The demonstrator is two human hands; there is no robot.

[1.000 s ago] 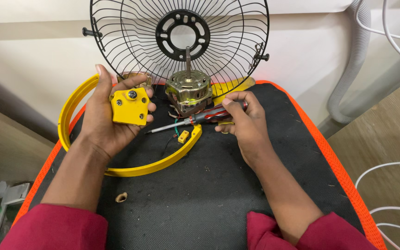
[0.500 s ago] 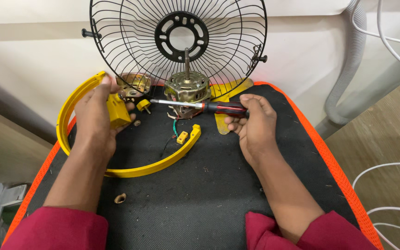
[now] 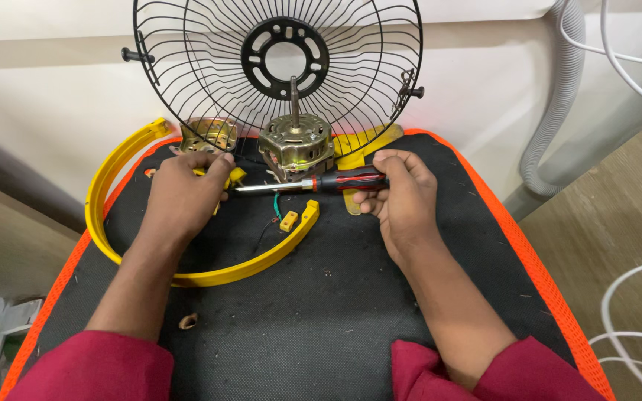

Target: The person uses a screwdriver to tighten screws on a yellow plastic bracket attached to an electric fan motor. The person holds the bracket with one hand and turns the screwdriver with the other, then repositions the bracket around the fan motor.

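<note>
Two hands at work | right hand [image 3: 403,197] closed round screwdriver [image 3: 321,183], tip pointing left | left hand [image 3: 187,194] curled over yellow part [image 3: 233,177] at that tip | motor [image 3: 295,148] just behind, on tabletop [image 3: 351,319] | yellow ring [image 3: 113,186] around left hand

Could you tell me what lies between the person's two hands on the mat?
In the head view, the screwdriver bridges the gap from right hand to left hand, in front of the fan motor.

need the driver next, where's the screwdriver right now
In the head view the screwdriver is held level in the right hand, just in front of the fan motor, its tip pointing toward the left hand.
</note>
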